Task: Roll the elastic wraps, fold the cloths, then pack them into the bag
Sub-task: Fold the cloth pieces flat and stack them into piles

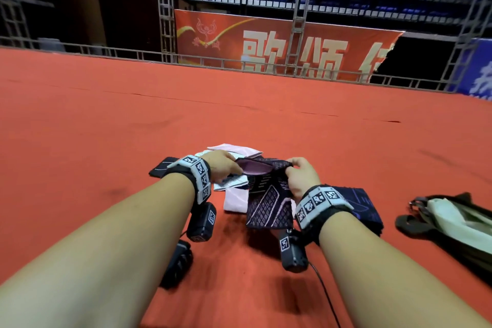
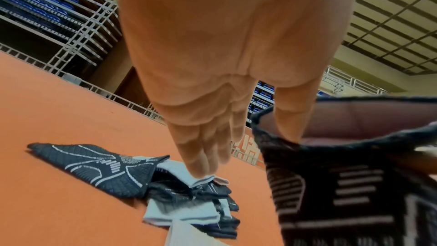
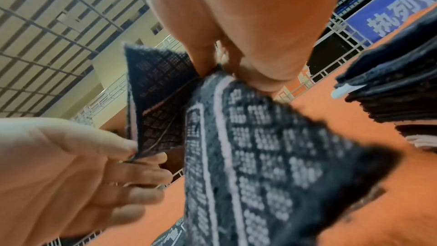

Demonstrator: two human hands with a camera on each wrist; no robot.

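A dark elastic wrap (image 1: 266, 205) with a pale grid pattern hangs between my two hands above the red floor. It is a tube with a pinkish inside, and its top is held open. My left hand (image 1: 235, 168) pinches the left rim between thumb and forefinger, plain in the right wrist view (image 3: 134, 153). My right hand (image 1: 291, 165) pinches the right rim (image 3: 225, 69). In the left wrist view the wrap (image 2: 354, 184) fills the right side, with my thumb in its opening. Under my hands lie white and pink cloths (image 1: 235, 201) mixed with another dark wrap (image 2: 94, 166).
A stack of folded dark pieces (image 1: 364, 205) lies right of my right wrist. Farther right lies the open bag (image 1: 452, 224) with black straps and a pale lining. A small black roll-like thing (image 1: 177, 263) lies under my left forearm. Metal railing (image 1: 239, 64) edges the red carpet far ahead.
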